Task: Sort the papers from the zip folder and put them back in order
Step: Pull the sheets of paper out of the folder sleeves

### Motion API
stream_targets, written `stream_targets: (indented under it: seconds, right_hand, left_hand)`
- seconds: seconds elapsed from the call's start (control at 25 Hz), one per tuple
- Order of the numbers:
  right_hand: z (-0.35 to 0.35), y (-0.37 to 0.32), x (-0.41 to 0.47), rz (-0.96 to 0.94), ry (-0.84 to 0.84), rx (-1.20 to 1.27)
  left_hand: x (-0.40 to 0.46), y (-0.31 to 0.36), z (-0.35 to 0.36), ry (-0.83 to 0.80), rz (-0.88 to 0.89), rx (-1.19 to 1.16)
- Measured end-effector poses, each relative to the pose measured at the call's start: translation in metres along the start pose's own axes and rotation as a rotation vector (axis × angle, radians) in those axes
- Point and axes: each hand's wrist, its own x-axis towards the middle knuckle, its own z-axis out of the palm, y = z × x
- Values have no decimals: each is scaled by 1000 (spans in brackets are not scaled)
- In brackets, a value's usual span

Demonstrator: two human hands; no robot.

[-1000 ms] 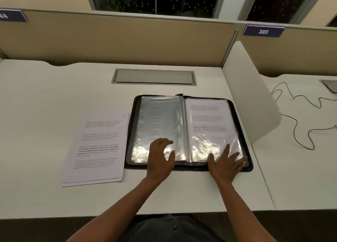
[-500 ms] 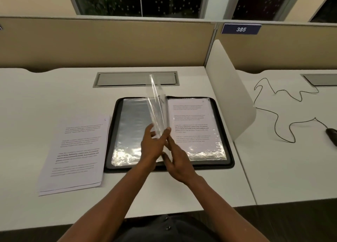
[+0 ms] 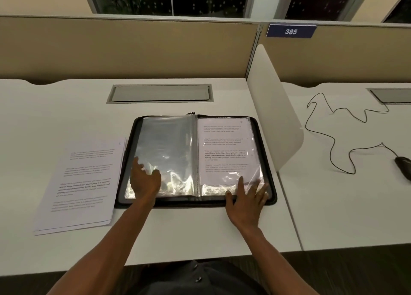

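Folder (image 3: 274, 196) lies open flat on the white bench (image 3: 66, 108), its black zip edge framing two spreads of clear sleeves. The left hand (image 3: 144, 181) rests with loosely spread fingers on the shiny empty sleeves (image 3: 164, 152) of the left page; its grip is wide and holds nothing. The right hand (image 3: 246, 200) lies flat at the near corner of the right page, fingers straight and fanned over the plastic, also holding nothing. Under that plastic sits a printed sheet (image 3: 224, 145), still in its sleeve. A loose stack of papers (image 3: 82, 183) lies just beside the folder on the left, text visible, with a handwritten mark in the top corner too small to read. The risk from here, as I judge it, is in the slippery, crinkled plastic: pulling the sheet out by one corner could crease or tear it, or drag the whole sleeve up and flip several pages at once. The stack looks slightly fanned, so a careless sweep of the left forearm could scatter it and lose the order.
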Motion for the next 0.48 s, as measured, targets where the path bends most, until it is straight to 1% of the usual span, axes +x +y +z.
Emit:
stream_targets:
  seconds: [0.08,0.12,0.16,0.2,0.24,0.28,0.32,0.4,0.48]
  right_hand:
    - [-2,-9,1,-20,84,131]
    - [-4,-15,1,-34,114,232]
    - [-7,-22,1,-57,134,344]
    - [-11,-30,0,-96,152,458]
    - [-16,-37,0,-139,175,568]
    - [-24,-45,0,-166,198,677]
    - [-32,-53,0,-154,217,789]
    - [-47,-63,6,-2,237,1024]
    - [-59,-64,17,207,237,1213]
  left_hand:
    - [-16,5,4,93,208,161]
    - [-24,8,7,96,348,194]
    - [-34,11,12,42,493,191]
    - [-43,13,17,-63,607,159]
    - [-52,13,24,-193,678,136]
    - [-62,15,30,-317,720,135]
    - [-69,15,38,-413,739,153]
    - [-79,18,54,-522,728,210]
    - [-84,23,68,-558,701,284]
